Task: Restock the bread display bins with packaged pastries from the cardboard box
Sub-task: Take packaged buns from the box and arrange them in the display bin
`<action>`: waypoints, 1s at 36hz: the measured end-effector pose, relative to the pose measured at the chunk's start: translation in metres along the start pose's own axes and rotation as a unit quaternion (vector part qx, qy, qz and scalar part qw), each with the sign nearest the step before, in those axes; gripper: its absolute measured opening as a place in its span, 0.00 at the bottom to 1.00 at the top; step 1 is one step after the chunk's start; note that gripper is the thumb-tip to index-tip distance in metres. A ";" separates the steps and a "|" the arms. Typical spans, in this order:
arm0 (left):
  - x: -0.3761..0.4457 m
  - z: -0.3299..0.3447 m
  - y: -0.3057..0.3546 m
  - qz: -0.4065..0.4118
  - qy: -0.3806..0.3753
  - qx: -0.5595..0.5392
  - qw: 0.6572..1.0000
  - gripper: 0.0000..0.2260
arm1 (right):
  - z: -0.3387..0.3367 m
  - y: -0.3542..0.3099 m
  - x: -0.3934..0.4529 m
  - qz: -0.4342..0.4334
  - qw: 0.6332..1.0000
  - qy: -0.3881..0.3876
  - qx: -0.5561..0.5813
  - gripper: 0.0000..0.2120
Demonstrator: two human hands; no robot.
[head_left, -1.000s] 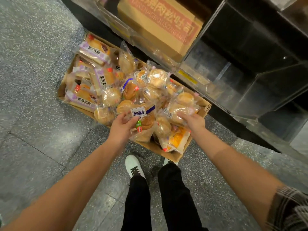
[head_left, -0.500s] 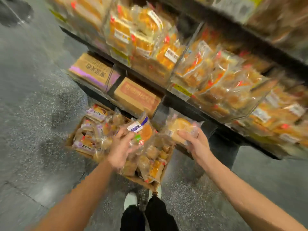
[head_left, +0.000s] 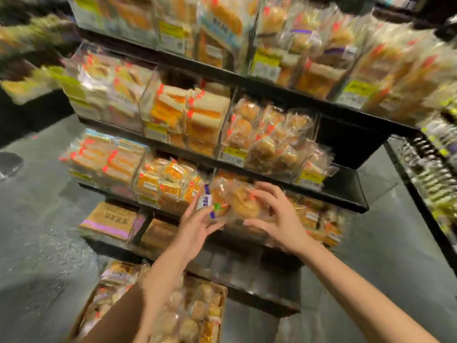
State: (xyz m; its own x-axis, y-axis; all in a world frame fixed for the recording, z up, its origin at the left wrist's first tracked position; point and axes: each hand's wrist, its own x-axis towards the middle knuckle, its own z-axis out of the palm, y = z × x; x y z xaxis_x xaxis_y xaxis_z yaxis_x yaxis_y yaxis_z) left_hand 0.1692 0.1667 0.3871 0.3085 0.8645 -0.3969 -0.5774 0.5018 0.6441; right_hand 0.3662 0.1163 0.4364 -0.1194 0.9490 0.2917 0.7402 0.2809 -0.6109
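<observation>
Both hands raised at lower display bin. Left hand pinches labelled pastry packet; right hand curls round clear bun packet, packets touching. Cardboard box of pastries on floor below arms. Shelves blurred.

Grey floor, cardboard box of pastries, black shelving with bread bins

Shop, bakery aisle: tiered black shelves above the hands, clear bins of wrapped bread, yellow price labels.
</observation>
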 end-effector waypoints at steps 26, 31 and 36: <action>0.010 0.250 -0.050 0.064 -0.144 0.115 0.981 0.32 | -0.210 0.041 -0.013 0.311 0.904 0.122 0.266 0.52; 0.053 0.293 -0.069 0.040 -0.166 0.151 0.974 0.26 | -0.244 0.085 -0.005 0.310 0.896 0.148 0.283 0.43; 0.093 0.327 -0.085 0.038 -0.117 0.143 0.982 0.18 | -0.283 0.141 0.003 0.338 0.837 0.234 0.361 0.55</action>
State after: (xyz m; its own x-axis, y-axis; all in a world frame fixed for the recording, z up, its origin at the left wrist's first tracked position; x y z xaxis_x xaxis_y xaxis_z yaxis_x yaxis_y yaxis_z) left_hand 0.4941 0.2144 0.5092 0.4579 0.8659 -0.2013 -0.3796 0.3952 0.8365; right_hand 0.6572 0.1185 0.5594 0.5632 0.8132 -0.1470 -0.0789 -0.1242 -0.9891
